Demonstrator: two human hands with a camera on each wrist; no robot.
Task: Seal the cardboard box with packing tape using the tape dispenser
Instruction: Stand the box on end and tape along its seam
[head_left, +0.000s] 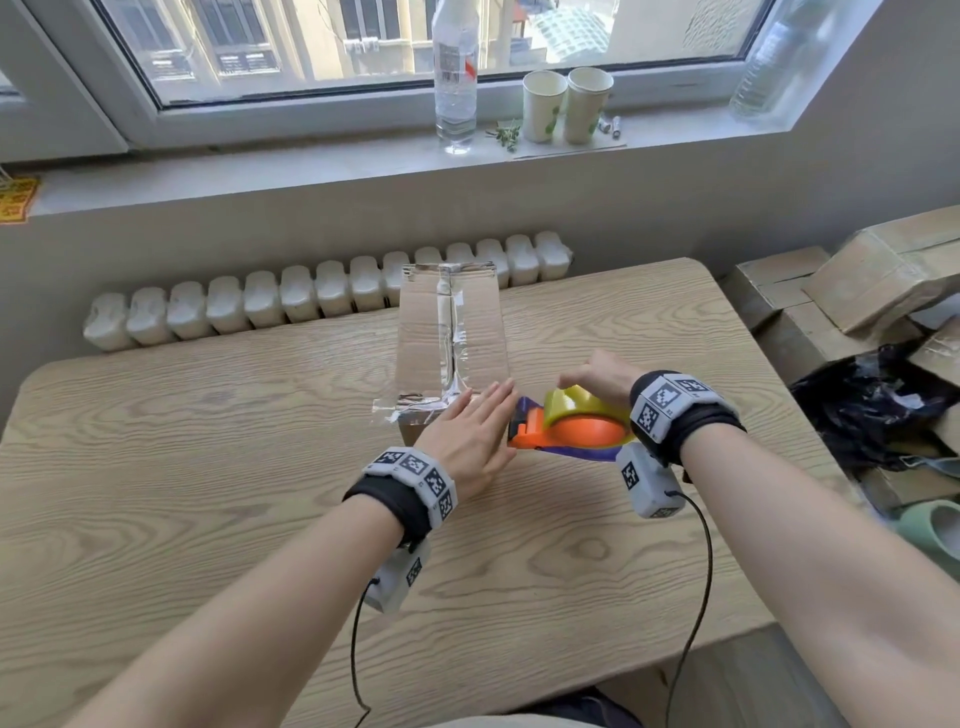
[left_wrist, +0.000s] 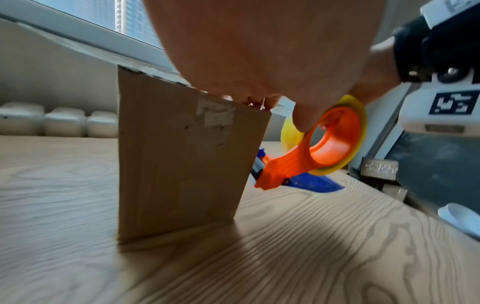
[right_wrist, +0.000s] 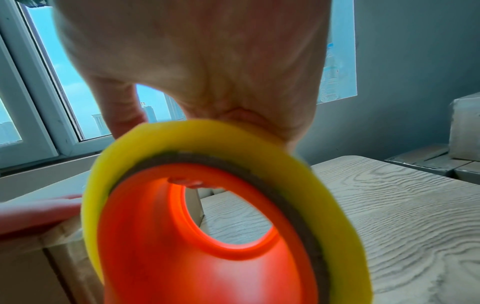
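Note:
A narrow cardboard box (head_left: 451, 332) stands on the wooden table (head_left: 208, 467), with clear tape along its top seam and across its near edge. My left hand (head_left: 470, 431) lies flat with straight fingers on the box's near top corner (left_wrist: 187, 164). My right hand (head_left: 597, 376) grips the orange and blue tape dispenser (head_left: 571, 428) around its yellowish tape roll (right_wrist: 223, 144), just right of the box's near end. The dispenser's front end (left_wrist: 259, 174) sits against the box's right side. The right fingertips are hidden behind the roll.
A white radiator (head_left: 322, 296) runs behind the table. The window sill holds a water bottle (head_left: 456, 78) and two paper cups (head_left: 566, 104). Stacked cardboard boxes (head_left: 857, 280) and a black plastic bag (head_left: 872, 405) crowd the right side beyond the table edge.

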